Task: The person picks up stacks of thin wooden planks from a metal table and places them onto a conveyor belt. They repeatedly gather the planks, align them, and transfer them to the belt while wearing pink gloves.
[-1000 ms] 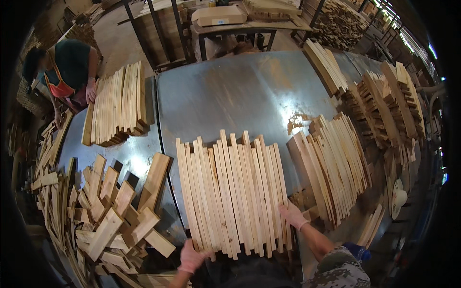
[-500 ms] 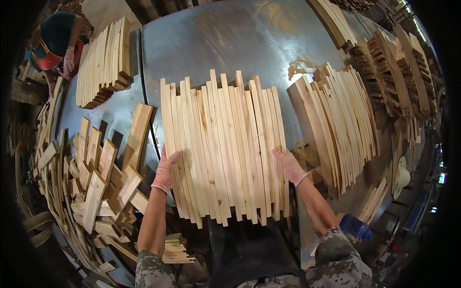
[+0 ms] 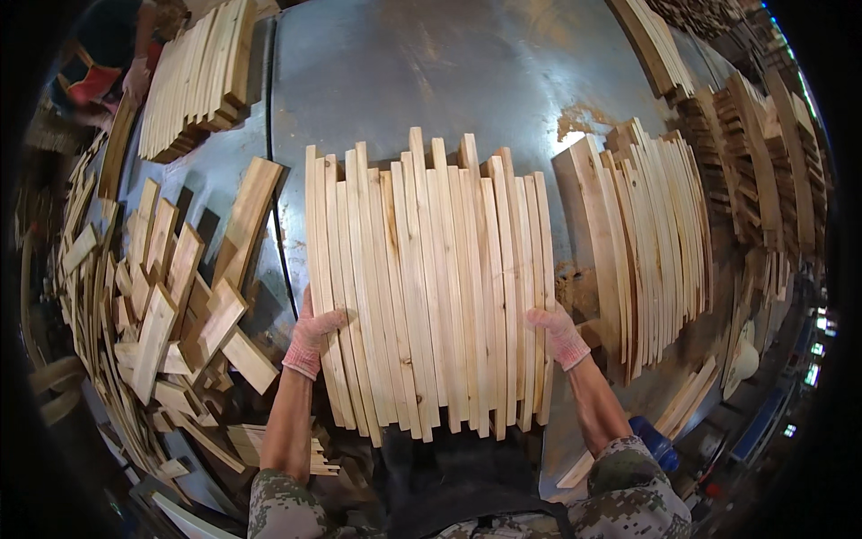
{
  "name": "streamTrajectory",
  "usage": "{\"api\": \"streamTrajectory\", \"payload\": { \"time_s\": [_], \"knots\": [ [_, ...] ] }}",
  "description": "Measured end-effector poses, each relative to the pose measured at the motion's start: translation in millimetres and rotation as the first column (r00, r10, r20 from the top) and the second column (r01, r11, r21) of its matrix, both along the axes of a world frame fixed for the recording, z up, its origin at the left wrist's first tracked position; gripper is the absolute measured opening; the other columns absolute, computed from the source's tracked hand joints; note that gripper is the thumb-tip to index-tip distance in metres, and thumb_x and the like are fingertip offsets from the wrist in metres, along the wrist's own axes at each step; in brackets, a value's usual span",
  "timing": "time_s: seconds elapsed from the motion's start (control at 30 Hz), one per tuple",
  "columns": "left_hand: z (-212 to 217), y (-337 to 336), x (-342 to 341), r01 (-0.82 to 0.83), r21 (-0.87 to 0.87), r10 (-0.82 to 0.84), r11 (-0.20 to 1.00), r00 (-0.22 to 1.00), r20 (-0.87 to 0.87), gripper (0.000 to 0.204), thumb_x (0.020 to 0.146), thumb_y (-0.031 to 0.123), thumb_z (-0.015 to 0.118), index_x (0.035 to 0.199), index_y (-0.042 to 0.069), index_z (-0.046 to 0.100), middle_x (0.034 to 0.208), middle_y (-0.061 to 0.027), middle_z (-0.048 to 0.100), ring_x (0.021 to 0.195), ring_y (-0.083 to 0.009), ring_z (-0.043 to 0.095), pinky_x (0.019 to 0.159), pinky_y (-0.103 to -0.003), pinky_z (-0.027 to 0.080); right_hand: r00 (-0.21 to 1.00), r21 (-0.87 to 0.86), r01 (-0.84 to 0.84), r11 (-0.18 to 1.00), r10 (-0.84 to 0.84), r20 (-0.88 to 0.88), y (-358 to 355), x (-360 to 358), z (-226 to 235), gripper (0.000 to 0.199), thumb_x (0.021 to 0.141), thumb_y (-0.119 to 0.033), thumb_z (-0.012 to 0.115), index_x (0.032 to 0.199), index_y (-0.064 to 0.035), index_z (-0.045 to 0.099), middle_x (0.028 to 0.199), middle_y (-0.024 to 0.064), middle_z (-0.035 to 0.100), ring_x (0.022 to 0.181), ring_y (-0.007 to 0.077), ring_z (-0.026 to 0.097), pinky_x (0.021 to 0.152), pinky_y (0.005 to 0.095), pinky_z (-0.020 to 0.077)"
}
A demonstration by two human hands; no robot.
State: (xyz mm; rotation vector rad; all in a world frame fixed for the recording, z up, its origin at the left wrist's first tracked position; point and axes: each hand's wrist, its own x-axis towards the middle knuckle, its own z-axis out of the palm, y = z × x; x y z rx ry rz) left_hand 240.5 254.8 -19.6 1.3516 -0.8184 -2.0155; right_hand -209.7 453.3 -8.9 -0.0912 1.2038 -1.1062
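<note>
- Centrally: row of pale wood slats, packed edge to edge, lying flat on grey metal table, near ends overhanging toward the person.
- L. hand, pink knit glove: pressed flat against outer slat on its side of the row, fingers extended, not clenched.
- R. hand, same glove: fingers laid on slats at opposite edge, palm pushing inward; row squeezed between both hands.
- Outboard of R. hand: second bundle of slats, leaning on edge, w/ stacked offcuts beyond.
- Outboard of L. hand: loose heap of short boards.
- Far beyond L. hand: another slat stack, beside a co-worker's gloved hand.
</note>
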Motion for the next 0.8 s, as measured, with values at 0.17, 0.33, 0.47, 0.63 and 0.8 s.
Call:
{"api": "streamTrajectory", "payload": {
  "time_s": [0.17,0.33,0.47,0.63,0.8],
  "knots": [
    [48.8,28.8,0.8,-0.049,0.016,0.049,0.999,0.999,-0.022,0.102,0.071,0.012,0.091,0.16,0.006,0.04,0.138,-0.0114,0.062,0.118,-0.0257,0.064,0.095,-0.041,0.058,0.996,0.074,-0.06,0.995,0.065,-0.067,17.4,-4.2,21.0,0.07,0.085,-0.021,0.081,0.146,0.0019,0.057,0.133,0.0097,0.069,0.116,0.0214,0.068,0.101,0.0363,0.0551],
    [95.4,71.3,37.2,-0.214,-0.123,0.209,0.969,0.977,-0.047,0.106,0.074,0.017,0.087,0.166,0.013,0.034,0.122,-0.0042,0.065,0.093,-0.0151,0.062,0.072,-0.031,0.051,0.982,-0.108,-0.149,0.983,0.134,-0.134,-4.3,26.0,24.6,0.067,0.085,-0.019,0.073,0.146,0.0047,0.057,0.135,0.0091,0.068,0.121,0.0228,0.065,0.105,0.0377,0.0507],
    [118.7,117.5,88.1,-0.408,-0.136,0.393,0.903,0.911,-0.122,0.113,0.075,-0.003,0.086,0.17,0.018,0.03,0.13,-0.0081,0.064,0.096,-0.0188,0.067,0.077,-0.035,0.057,0.959,-0.267,-0.284,0.921,0.269,-0.092,-40.3,71.3,34.8,0.053,0.087,-0.034,0.078,0.127,-0.0016,0.066,0.122,0.0064,0.07,0.117,0.0221,0.065,0.106,0.0417,0.051],
    [156.5,229.6,146.5,-0.576,-0.452,0.554,0.681,0.809,-0.196,0.124,0.071,0.009,0.098,0.171,0.017,0.027,0.165,-0.0059,0.041,0.15,-0.0219,0.041,0.118,-0.039,0.043,0.79,-0.348,-0.597,0.723,0.605,-0.099,-74.2,123.0,79.1,0.037,0.091,-0.042,0.08,0.084,-0.0116,0.06,0.091,-0.0014,0.063,0.087,0.0165,0.064,0.091,0.039,0.0575],
    [261.5,368.0,190.7,-0.758,-0.465,0.767,0.457,0.601,-0.225,0.121,0.072,0.012,0.097,0.171,0.018,0.028,0.157,-0.0048,0.049,0.139,-0.0203,0.051,0.109,-0.035,0.049,0.63,-0.433,-0.729,0.531,0.767,-0.12,-70.6,237.3,215.3,0.05,0.09,-0.035,0.083,0.12,0.0015,0.068,0.107,0.0095,0.073,0.095,0.0276,0.074,0.087,0.0444,0.0642]
  ]
}}
